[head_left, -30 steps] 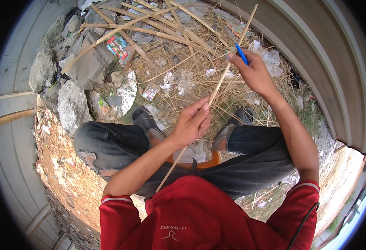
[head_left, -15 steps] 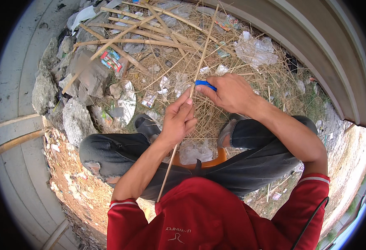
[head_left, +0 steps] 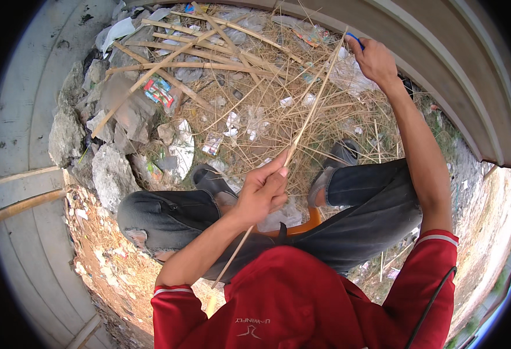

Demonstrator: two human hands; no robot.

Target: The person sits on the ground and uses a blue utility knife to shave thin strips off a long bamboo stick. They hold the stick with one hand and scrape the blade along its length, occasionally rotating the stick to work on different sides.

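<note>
My left hand (head_left: 264, 192) is closed around a long thin bamboo strip (head_left: 313, 109) in front of my body. The strip runs slantwise from near my lap up to the far right. At its far end my right hand (head_left: 376, 61) grips a blue-handled knife (head_left: 354, 40). The knife is against or very near the strip's tip; its blade is too small to make out. My right arm is stretched well out, while my left arm stays bent over my left leg.
Several split bamboo strips (head_left: 209, 66) lie crossed at the far left beside broken rocks (head_left: 111, 174). Dry shavings, plastic bags (head_left: 351, 72) and litter cover the ground. A corrugated metal wall (head_left: 441, 64) curves along the right, and grey boards (head_left: 22, 128) stand at the left.
My right hand has swept the knife away from my left hand, up and right to the strip's far end. The strip has tilted rightward, and my left hand has shifted slightly right and nearer.
</note>
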